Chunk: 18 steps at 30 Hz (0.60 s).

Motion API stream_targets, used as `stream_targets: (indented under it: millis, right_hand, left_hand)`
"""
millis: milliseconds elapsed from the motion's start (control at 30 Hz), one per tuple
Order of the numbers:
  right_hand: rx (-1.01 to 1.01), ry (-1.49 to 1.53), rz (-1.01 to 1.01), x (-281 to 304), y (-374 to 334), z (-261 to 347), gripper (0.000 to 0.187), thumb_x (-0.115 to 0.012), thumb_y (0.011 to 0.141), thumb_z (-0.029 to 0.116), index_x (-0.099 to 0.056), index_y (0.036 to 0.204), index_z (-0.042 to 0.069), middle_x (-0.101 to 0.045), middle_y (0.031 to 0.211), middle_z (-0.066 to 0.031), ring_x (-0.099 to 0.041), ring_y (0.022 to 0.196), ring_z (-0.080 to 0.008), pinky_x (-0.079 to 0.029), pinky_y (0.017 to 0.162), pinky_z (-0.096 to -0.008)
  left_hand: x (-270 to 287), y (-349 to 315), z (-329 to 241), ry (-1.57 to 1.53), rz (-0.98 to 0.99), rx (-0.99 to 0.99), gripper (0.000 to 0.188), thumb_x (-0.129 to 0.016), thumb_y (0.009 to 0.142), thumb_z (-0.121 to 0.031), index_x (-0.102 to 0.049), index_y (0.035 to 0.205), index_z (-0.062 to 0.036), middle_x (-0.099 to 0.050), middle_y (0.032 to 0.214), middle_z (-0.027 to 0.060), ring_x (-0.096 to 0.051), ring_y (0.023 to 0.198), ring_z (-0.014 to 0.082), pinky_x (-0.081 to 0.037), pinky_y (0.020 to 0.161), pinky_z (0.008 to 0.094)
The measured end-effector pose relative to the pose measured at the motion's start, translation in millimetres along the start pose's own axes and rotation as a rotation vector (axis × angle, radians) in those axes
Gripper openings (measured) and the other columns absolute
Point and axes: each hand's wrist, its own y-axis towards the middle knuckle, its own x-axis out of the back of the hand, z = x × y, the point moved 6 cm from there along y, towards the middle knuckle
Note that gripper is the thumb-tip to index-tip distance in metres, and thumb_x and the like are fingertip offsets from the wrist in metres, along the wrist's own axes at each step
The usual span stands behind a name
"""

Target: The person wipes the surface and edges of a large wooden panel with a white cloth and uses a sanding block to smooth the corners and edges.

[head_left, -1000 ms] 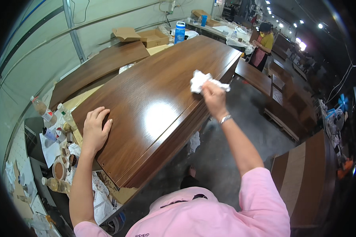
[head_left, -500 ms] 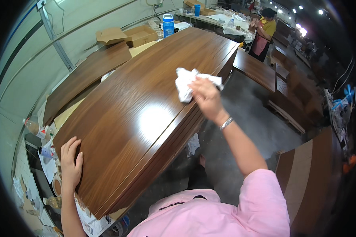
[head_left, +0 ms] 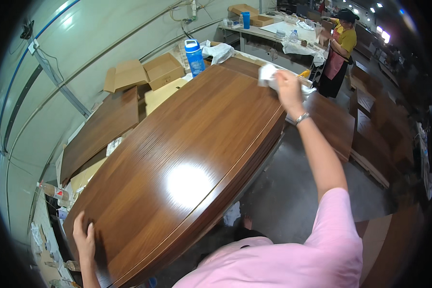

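A long dark-brown wood panel (head_left: 173, 139) with a glossy grain lies in front of me, the topmost of a stack. My right hand (head_left: 289, 91) is closed on a white cloth (head_left: 268, 76) at the panel's far right corner, slightly blurred. The cloth hangs out on both sides of the fist. At the panel's near left edge rests my left hand (head_left: 85, 240), its thumb apart from the fingers and no object in it. Some of its fingertips are hard to make out.
A blue bottle (head_left: 194, 58) stands past the far end, near an open cardboard box (head_left: 163, 71). Another brown panel (head_left: 103, 132) leans at the left. A person (head_left: 340, 50) in a yellow top stands by a cluttered table (head_left: 269, 31). More panels (head_left: 329, 125) lie right.
My right hand has moved the cloth away from me and right, from the panel's right edge to its far corner. My left hand stays at the left edge. The view has shifted.
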Motion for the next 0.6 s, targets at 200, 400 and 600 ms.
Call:
stream_targets:
  millis: [200, 400, 600]
  right_hand:
    - [0.372, 0.636, 0.628, -63.5, -62.0, 176.5, 0.043, -0.066, 0.098, 0.030, -0.063, 0.132, 0.005, -0.066, 0.126, -0.0110, -0.061, 0.116, -0.0200, -0.050, 0.097, -0.0334]
    - [-0.043, 0.499, 0.243, 1.5, -34.6, 54.0, 0.026, -0.061, 0.098, 0.017, -0.067, 0.111, -0.004, -0.067, 0.114, -0.0161, -0.064, 0.106, -0.0248, -0.050, 0.090, -0.0340]
    - [0.203, 0.003, 0.322, -15.0, -72.8, 50.2, 0.027, -0.065, 0.090, 0.018, -0.071, 0.108, -0.001, -0.069, 0.114, -0.0179, -0.062, 0.112, -0.0368, -0.048, 0.098, -0.0440]
  left_hand:
    - [-152.9, 87.9, -253.4, -0.551, 0.425, -0.247, 0.084, -0.073, 0.076, -0.012, -0.035, 0.150, -0.0004, -0.045, 0.148, 0.0171, -0.040, 0.139, 0.0324, -0.030, 0.116, 0.0418]
    - [-238.2, 75.8, -450.7, -0.041, 0.473, -1.077, 0.072, -0.077, 0.076, -0.051, -0.053, 0.142, -0.0311, -0.035, 0.158, 0.0083, -0.030, 0.142, 0.0460, -0.021, 0.110, 0.0699]
    - [-289.0, 228.5, -412.9, -0.440, 0.458, -0.755, 0.052, -0.069, 0.078, -0.029, -0.065, 0.128, -0.0158, -0.067, 0.121, 0.0167, -0.063, 0.110, 0.0334, -0.047, 0.099, 0.0437]
